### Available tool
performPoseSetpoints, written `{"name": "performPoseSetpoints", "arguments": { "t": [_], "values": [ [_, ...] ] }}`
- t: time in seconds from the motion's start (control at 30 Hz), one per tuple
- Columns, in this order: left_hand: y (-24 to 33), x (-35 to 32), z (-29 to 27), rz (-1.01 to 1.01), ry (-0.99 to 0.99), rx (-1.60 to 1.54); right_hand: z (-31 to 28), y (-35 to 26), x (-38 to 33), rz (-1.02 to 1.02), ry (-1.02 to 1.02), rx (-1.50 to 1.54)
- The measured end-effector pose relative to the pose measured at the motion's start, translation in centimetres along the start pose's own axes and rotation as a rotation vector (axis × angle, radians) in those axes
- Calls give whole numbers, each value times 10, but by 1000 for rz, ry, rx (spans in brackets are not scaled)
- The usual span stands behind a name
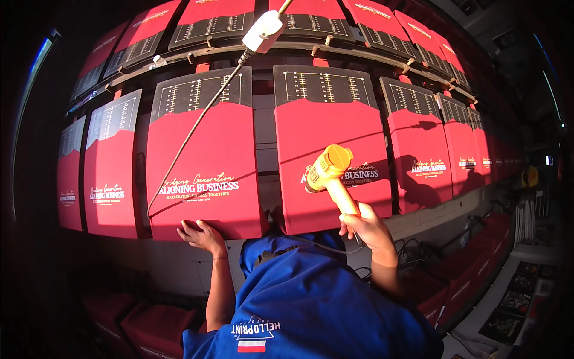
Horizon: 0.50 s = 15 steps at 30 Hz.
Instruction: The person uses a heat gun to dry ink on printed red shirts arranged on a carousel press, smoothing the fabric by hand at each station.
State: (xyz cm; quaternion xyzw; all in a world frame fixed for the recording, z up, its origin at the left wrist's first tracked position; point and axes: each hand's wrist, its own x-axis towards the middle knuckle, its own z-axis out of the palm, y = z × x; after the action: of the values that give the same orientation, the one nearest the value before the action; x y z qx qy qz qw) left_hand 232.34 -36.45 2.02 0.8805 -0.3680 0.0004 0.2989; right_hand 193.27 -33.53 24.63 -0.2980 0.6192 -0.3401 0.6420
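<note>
My right hand (369, 227) grips the handle of a yellow heat gun (332, 169), its head raised over a red fabric piece (335, 131) with white and gold print. Fingers spread, my left hand (202, 237) lies on the lower edge of the neighbouring red fabric piece (203, 143). Both pieces are laid over black printing boards (326, 85) whose marked tops stick out above the cloth. What the left fingertips press on underneath cannot be seen.
A white plug connector (264, 32) hangs on a dark cable (197, 125) across the left board. More red-covered boards (418, 155) run to both sides, with a second row (212, 18) behind a rail (287, 46). Loose cables (409, 248) lie below right, near stacked red boards (472, 269).
</note>
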Motion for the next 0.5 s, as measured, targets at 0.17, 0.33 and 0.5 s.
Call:
{"name": "performPoseSetpoints", "arguments": {
  "t": [0.17, 0.33, 0.5],
  "values": [
    [-3, 1, 1, 15, -4, -17, 3, 4, -3, -5, 9, -6],
    [-1, 0, -4, 27, -34, -18, -2, 8, -6, -27, 19, 6],
    [-1, 0, -4, 16, -47, -35, -7, 11, -9, -30, 42, -21]
  ]
}}
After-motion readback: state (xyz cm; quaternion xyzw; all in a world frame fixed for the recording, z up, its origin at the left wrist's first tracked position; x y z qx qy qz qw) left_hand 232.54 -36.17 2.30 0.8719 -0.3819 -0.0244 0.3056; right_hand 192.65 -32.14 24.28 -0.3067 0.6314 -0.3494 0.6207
